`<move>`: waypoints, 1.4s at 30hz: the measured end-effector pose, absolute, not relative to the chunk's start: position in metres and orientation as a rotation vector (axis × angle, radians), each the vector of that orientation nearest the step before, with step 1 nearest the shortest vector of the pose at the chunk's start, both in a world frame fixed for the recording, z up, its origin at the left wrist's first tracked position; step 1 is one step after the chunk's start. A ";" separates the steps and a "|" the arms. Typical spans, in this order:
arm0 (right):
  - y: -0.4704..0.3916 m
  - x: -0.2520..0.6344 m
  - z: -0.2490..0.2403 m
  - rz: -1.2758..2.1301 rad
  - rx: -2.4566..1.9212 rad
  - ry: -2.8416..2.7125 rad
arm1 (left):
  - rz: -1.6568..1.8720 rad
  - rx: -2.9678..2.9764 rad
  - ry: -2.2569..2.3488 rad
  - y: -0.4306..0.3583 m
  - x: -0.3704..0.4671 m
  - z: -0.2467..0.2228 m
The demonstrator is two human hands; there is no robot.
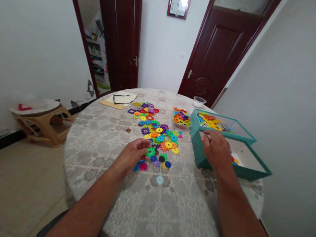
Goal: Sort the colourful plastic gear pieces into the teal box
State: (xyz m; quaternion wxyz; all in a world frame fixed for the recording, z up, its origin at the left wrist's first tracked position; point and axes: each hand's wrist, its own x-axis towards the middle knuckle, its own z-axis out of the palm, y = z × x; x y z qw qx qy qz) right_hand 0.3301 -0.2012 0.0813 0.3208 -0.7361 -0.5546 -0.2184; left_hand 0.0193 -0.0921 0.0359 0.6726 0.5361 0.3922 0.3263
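Between the thumb and fingers of my left hand [135,154] is a green gear piece [150,152], held above the table at the near left of a pile of colourful plastic gears [159,135]. My right hand [215,146] reaches over the left end of the nearer teal box [198,154], its fingers curled together; an orange bit shows at the fingertips, too small to make out fully. A few red, yellow and blue pieces [234,160] lie inside that box. Below my left hand are a pink piece [143,166] and blue ones.
Behind the nearer box stands another teal compartment [242,129] with yellow and orange pieces. A clear tray [181,126] of pieces sits left of it, a small clear bowl [199,101] behind. Glasses [121,99] rest on paper at the back left. A light blue gear [159,180] lies in front.
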 end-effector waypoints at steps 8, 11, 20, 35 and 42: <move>-0.195 0.216 0.059 0.201 -1.480 -1.900 | 0.653 1.306 0.726 -0.104 0.018 0.036; -0.196 0.200 0.051 0.276 -1.395 -1.938 | 0.580 1.381 0.692 -0.107 0.016 0.037; -0.196 0.291 0.079 -0.568 -1.638 -1.547 | 0.631 2.132 1.142 -0.085 -0.017 0.041; -0.170 0.248 0.018 -0.358 -1.575 -2.027 | 0.362 2.549 1.225 -0.081 -0.020 0.027; -0.150 0.220 -0.019 -0.231 -1.705 -2.160 | 0.319 2.486 1.367 -0.072 -0.039 0.035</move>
